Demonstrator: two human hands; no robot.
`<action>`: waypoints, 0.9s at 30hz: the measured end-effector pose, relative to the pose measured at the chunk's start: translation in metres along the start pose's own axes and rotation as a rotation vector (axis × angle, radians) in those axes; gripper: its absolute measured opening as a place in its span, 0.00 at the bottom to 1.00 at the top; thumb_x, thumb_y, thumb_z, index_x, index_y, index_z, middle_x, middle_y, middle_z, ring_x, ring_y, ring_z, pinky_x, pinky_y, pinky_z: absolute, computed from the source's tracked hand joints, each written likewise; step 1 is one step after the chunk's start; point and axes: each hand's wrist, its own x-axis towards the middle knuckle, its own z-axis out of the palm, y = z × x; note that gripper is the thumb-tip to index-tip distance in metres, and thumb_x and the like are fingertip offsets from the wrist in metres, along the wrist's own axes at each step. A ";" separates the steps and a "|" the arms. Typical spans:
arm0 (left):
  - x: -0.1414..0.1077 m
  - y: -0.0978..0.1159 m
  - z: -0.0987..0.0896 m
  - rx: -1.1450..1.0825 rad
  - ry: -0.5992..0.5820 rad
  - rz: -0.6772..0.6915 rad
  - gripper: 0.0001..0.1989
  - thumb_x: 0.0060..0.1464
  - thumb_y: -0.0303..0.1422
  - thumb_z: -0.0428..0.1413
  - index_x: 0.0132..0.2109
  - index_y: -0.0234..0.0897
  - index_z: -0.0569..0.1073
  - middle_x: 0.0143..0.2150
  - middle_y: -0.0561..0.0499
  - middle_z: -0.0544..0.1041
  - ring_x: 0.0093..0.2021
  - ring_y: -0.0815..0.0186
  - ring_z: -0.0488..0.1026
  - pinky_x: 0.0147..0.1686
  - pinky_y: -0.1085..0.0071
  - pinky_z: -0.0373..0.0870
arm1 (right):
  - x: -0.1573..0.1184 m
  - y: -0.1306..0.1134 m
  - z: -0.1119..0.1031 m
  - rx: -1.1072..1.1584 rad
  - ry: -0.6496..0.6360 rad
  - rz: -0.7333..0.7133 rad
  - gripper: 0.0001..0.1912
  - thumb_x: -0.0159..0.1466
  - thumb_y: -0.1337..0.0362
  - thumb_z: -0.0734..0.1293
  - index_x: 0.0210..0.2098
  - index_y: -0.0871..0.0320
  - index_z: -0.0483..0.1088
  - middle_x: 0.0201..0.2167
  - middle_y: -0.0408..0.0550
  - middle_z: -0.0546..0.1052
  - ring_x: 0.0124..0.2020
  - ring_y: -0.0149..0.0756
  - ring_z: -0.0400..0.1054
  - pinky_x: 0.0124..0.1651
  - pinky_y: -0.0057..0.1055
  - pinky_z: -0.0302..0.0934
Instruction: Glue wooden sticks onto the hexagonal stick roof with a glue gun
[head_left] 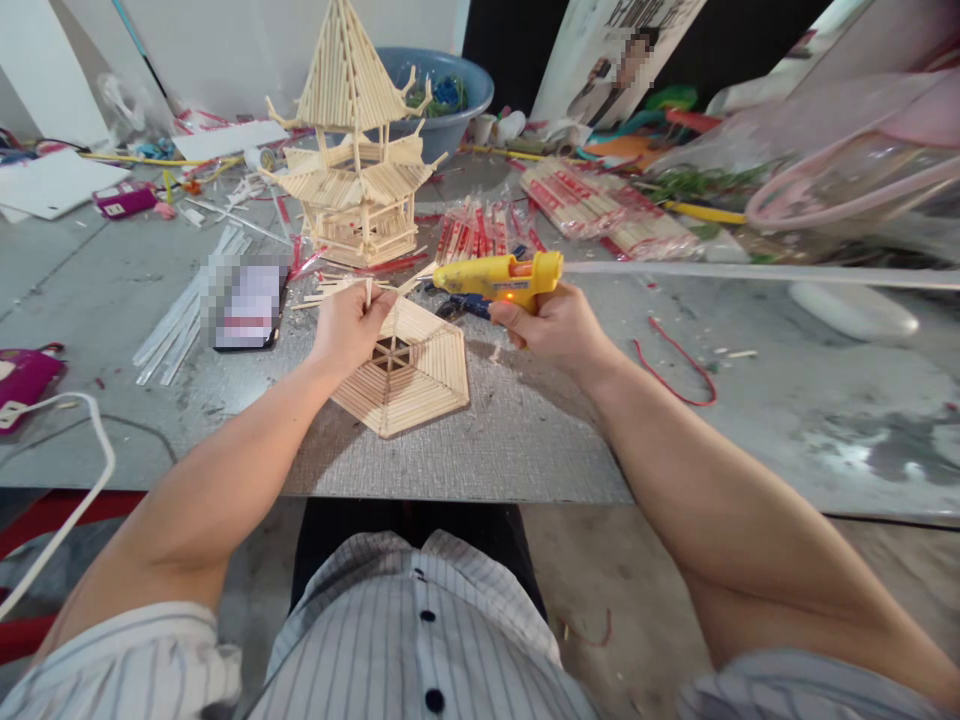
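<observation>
My right hand point(551, 325) is wrapped round the handle of a yellow glue gun point(480, 277), with a long clear glue stick point(712, 271) running out of its back to the right. The gun's nozzle points left, close to my left hand point(351, 320). That hand is closed in a pinch, with a small wooden stick point(368, 292) showing between its fingers. Below it, a hexagonal panel of wooden sticks point(427, 375) lies on the table, partly covered by the hand. Behind stands a pagoda model point(360, 180) built of sticks.
A phone point(251, 305) and clear glue sticks point(184, 310) lie left. Packaged sticks point(577, 200) and a blue basin point(472, 90) are behind. A red cord point(686, 375) and a white object point(853, 310) lie right. A purple power socket point(30, 385) sits at the left edge.
</observation>
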 end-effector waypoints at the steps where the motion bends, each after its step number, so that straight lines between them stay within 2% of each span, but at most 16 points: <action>1: 0.000 0.000 0.000 0.003 0.000 -0.002 0.13 0.54 0.32 0.53 0.23 0.37 0.65 0.19 0.57 0.61 0.23 0.72 0.58 0.26 0.71 0.53 | 0.000 0.000 0.000 -0.006 -0.005 0.006 0.19 0.55 0.49 0.69 0.24 0.57 0.63 0.16 0.38 0.60 0.18 0.24 0.54 0.22 0.27 0.50; 12: 0.000 0.001 -0.001 0.010 0.005 -0.018 0.13 0.54 0.32 0.53 0.23 0.37 0.65 0.19 0.58 0.61 0.23 0.72 0.58 0.26 0.71 0.53 | 0.001 0.000 -0.003 -0.034 0.017 0.008 0.20 0.54 0.47 0.70 0.24 0.57 0.64 0.16 0.39 0.61 0.21 0.27 0.58 0.23 0.27 0.53; 21: 0.000 0.000 0.002 0.010 0.012 0.033 0.15 0.55 0.32 0.53 0.21 0.37 0.63 0.18 0.58 0.59 0.22 0.73 0.56 0.25 0.71 0.51 | -0.001 -0.003 0.003 0.039 0.015 -0.024 0.14 0.54 0.55 0.71 0.26 0.58 0.66 0.18 0.40 0.64 0.25 0.29 0.63 0.26 0.26 0.59; 27: 0.001 -0.001 0.002 0.016 0.006 0.038 0.15 0.55 0.33 0.52 0.21 0.37 0.63 0.18 0.58 0.60 0.22 0.73 0.57 0.25 0.71 0.51 | -0.002 0.000 0.004 0.007 -0.001 -0.028 0.14 0.55 0.54 0.71 0.30 0.58 0.68 0.19 0.40 0.64 0.24 0.29 0.62 0.26 0.27 0.59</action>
